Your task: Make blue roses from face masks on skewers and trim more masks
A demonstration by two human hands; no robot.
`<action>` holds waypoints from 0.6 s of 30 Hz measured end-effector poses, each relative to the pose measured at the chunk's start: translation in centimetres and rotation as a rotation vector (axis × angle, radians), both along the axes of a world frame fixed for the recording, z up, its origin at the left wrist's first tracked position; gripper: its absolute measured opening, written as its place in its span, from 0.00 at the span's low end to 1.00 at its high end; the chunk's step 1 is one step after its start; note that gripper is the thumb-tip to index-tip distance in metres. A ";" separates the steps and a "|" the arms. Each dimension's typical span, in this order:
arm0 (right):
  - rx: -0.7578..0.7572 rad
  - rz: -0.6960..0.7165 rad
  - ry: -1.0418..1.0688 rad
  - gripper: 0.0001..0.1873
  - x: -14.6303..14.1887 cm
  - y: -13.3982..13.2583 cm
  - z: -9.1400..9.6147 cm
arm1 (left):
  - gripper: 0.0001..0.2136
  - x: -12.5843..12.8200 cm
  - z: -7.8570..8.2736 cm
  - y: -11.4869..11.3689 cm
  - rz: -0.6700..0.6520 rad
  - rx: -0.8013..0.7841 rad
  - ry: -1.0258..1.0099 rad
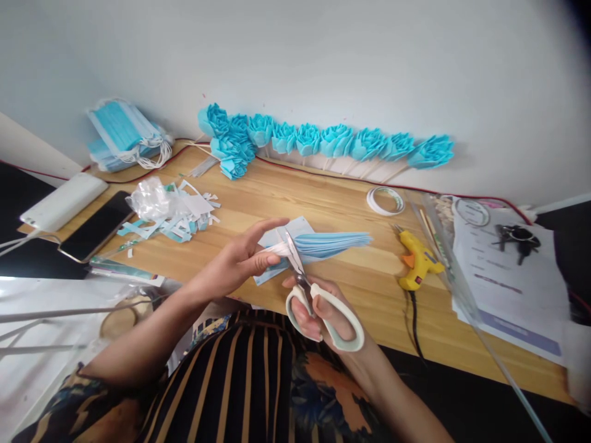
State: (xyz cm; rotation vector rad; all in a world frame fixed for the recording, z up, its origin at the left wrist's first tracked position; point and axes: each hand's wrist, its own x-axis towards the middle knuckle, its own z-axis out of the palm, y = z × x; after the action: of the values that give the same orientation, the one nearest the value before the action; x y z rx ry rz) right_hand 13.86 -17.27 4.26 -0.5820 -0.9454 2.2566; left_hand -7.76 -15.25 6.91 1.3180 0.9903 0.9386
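Left hand (236, 263) pinching white end of blue layered stack (333, 243), right hand (334, 311) gripping scissors (302, 282), blades across stack

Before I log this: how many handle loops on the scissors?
2, both at the right hand: a smaller-looking left loop and a larger-looking right loop, as pictured. The hand partly covers them; neither is fully hidden.

Craft workspace — wooden desk (295, 200), scissors (302, 281), glue gun (416, 261), blue flowers (337, 140), cut scraps (179, 229)
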 end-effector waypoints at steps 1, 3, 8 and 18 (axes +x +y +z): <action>0.001 -0.003 0.001 0.27 0.0 -0.1 0.0 | 0.33 -0.1 0.2 0.3 -0.082 -0.052 -0.047; -0.004 -0.005 0.003 0.27 -0.1 -0.2 0.1 | 0.34 -0.3 0.6 1.1 -0.222 -0.133 -0.106; -0.012 0.016 0.030 0.27 -0.2 -0.4 -0.3 | 0.27 -0.1 1.6 2.3 -0.457 -0.155 -0.099; 0.181 0.005 -0.055 0.28 0.7 -0.5 0.7 | 0.21 -0.6 3.0 3.8 -0.564 0.114 0.119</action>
State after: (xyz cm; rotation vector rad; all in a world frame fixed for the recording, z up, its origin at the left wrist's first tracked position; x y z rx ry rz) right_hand 14.53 -17.73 4.92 -0.5641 -1.1650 2.1400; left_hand -8.31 -11.46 9.90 1.6483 0.6013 0.4925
